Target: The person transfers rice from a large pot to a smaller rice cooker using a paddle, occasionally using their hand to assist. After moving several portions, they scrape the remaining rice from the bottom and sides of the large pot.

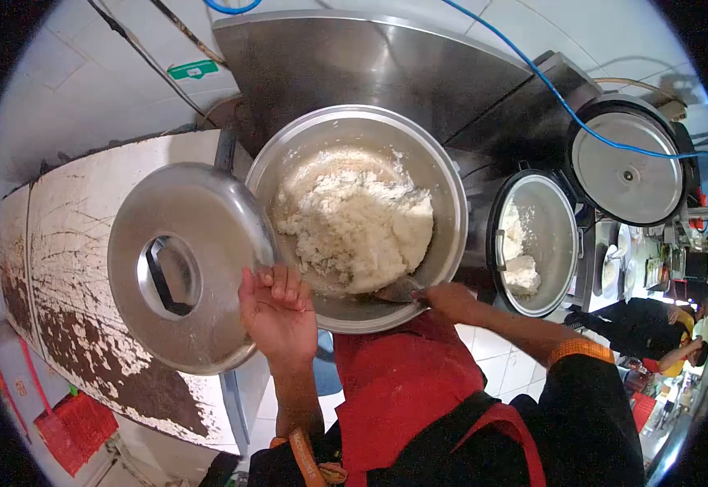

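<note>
My left hand [277, 312] pinched the thin, stiff lid [179, 268] by its rim beside the pot [445, 195]. My right hand [449, 300] gripped the scoop [398, 290], dug into rice [358, 223] that was likely soft and sticky.

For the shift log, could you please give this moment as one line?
left hand: holding lid | right hand: scoop in rice | pot: uncovered

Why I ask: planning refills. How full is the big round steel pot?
Partly full: the pot holds a white rice heap; bare wall shows.
</note>
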Tool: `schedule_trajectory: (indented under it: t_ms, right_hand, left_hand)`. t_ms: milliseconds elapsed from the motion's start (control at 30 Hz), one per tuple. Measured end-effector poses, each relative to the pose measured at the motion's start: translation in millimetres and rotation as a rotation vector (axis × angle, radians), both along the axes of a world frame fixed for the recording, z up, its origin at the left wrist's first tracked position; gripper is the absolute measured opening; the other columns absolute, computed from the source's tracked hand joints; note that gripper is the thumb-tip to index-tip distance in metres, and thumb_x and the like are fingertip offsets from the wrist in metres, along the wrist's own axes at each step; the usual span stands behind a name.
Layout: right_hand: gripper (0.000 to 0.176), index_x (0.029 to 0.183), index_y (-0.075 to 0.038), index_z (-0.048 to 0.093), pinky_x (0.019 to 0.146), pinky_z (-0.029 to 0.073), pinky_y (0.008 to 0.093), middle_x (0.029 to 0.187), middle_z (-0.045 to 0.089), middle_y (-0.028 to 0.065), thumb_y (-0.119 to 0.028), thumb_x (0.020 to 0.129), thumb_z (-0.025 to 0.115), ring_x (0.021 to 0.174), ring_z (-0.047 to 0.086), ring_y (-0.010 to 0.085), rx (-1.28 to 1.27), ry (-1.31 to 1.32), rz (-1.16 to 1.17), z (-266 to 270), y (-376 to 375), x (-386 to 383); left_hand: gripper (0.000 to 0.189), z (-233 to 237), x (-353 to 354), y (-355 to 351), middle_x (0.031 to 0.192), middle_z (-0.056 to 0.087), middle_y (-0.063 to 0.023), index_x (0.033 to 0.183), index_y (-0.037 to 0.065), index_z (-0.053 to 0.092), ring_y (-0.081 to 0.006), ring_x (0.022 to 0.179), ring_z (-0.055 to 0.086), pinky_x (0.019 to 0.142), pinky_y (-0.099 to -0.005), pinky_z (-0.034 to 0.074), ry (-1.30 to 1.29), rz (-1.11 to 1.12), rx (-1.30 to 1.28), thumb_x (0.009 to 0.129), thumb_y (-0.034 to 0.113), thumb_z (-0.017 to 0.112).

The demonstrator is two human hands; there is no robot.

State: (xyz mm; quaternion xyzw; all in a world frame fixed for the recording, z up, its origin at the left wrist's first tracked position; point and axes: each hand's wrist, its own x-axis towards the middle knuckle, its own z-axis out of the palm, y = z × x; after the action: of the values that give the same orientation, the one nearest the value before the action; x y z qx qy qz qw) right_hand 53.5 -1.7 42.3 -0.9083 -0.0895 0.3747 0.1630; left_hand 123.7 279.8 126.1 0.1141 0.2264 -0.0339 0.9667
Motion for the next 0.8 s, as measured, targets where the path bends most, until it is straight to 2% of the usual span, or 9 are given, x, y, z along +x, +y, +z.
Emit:
schedule_trajectory:
  t_ms: [67, 167, 233, 300, 400, 500, 533, 767, 800]
  right_hand:
    - [0.034, 0.099, -0.007, 0.062, 0.066, 0.052, 0.0428, 0.082, 0.063, 0.0198, -0.021, 0.068, 0.067, 0.077, 0.064, 0.0325, -0.226, 0.182, 0.315, 10.3, -2.7, 28.3]
    - [0.017, 0.079, -0.003, 0.064, 0.054, 0.05, 0.0409, 0.072, 0.062, 0.0171, -0.017, 0.067, 0.064, 0.065, 0.062, 0.0284, -0.183, 0.258, 0.422, 3.9, -26.1, 64.5]
    - [0.025, 0.093, -0.009, 0.067, 0.059, 0.051, 0.0391, 0.079, 0.066, 0.0154, -0.015, 0.07, 0.059, 0.071, 0.064, 0.0293, -0.118, 0.306, 0.67, -5.9, -45.5, 99.4]
    - [0.02, 0.083, -0.005, 0.067, 0.057, 0.051, 0.0384, 0.076, 0.066, 0.0138, -0.016, 0.068, 0.061, 0.064, 0.062, 0.0275, -0.309, 0.59, 0.827, -11.8, -46.3, 138.9]
    - [0.015, 0.072, -0.004, 0.066, 0.057, 0.052, 0.0395, 0.073, 0.066, 0.0131, -0.016, 0.065, 0.064, 0.065, 0.064, 0.028, -0.462, 0.376, 0.868, 55.9, -16.3, 162.3]
    - [0.013, 0.065, -0.005, 0.066, 0.054, 0.052, 0.0432, 0.072, 0.066, 0.0131, -0.016, 0.058, 0.068, 0.066, 0.064, 0.0308, -0.404, -0.013, 0.659, 12.8, -35.8, 130.9]
    - [0.013, 0.073, -0.004, 0.066, 0.059, 0.054, 0.0451, 0.079, 0.066, 0.0155, -0.013, 0.064, 0.065, 0.072, 0.066, 0.0336, -0.345, -0.111, 0.592, 3.3, -46.8, 116.0]
    - [0.017, 0.09, -0.003, 0.062, 0.062, 0.054, 0.0431, 0.079, 0.064, 0.0163, -0.009, 0.075, 0.057, 0.076, 0.066, 0.0316, -0.304, -0.274, 0.248, -7.3, -59.0, 48.5]
    - [0.027, 0.103, -0.002, 0.054, 0.061, 0.053, 0.044, 0.076, 0.063, 0.0166, -0.008, 0.077, 0.055, 0.073, 0.065, 0.0331, -0.305, -0.229, 0.202, -6.9, -57.1, 47.6]
  left_hand:
    - [0.033, 3.1, 3.7, -2.2, 0.061, 0.037, -0.0012, 0.073, 0.008, 0.047, -0.0121, 0.055, 0.037, 0.049, -0.0247, 0.033, 0.0, -0.033, 0.0, 0.095, 0.031, 0.04]
    - [0.033, 5.9, 3.6, -2.9, 0.062, 0.037, -0.0013, 0.073, 0.008, 0.047, -0.0123, 0.056, 0.037, 0.049, -0.0248, 0.033, -0.011, -0.034, -0.007, 0.095, 0.031, 0.04]
    - [0.033, 3.4, 1.9, -0.5, 0.062, 0.037, -0.0013, 0.073, 0.007, 0.047, -0.0124, 0.056, 0.036, 0.048, -0.0249, 0.032, -0.038, -0.031, 0.008, 0.096, 0.031, 0.04]
    - [0.034, 3.0, -0.3, 1.2, 0.062, 0.037, -0.0014, 0.073, 0.007, 0.047, -0.0123, 0.056, 0.036, 0.048, -0.025, 0.032, -0.026, -0.032, 0.006, 0.096, 0.031, 0.04]
    - [0.034, -1.0, -1.8, 1.7, 0.062, 0.038, -0.0016, 0.073, 0.007, 0.048, -0.0122, 0.056, 0.036, 0.048, -0.025, 0.032, -0.032, -0.026, 0.005, 0.096, 0.031, 0.04]
    - [0.033, -5.2, -2.8, 4.4, 0.062, 0.037, -0.0017, 0.073, 0.007, 0.046, -0.0132, 0.057, 0.035, 0.048, -0.0263, 0.033, -0.039, -0.007, -0.005, 0.096, 0.03, 0.039]
    - [0.033, -6.2, -3.5, 5.3, 0.061, 0.036, -0.0018, 0.073, 0.007, 0.044, -0.0143, 0.057, 0.035, 0.048, -0.0275, 0.034, -0.031, 0.005, -0.02, 0.096, 0.029, 0.038]
    - [0.032, -23.2, 1.8, -4.3, 0.062, 0.039, -0.0015, 0.074, 0.006, 0.049, -0.0124, 0.056, 0.036, 0.048, -0.0254, 0.033, 0.067, -0.055, 0.034, 0.095, 0.03, 0.041]
    - [0.032, -22.3, 3.8, -9.3, 0.062, 0.04, -0.0016, 0.074, 0.006, 0.049, -0.0123, 0.056, 0.036, 0.048, -0.0253, 0.033, 0.057, -0.071, 0.033, 0.095, 0.029, 0.042]
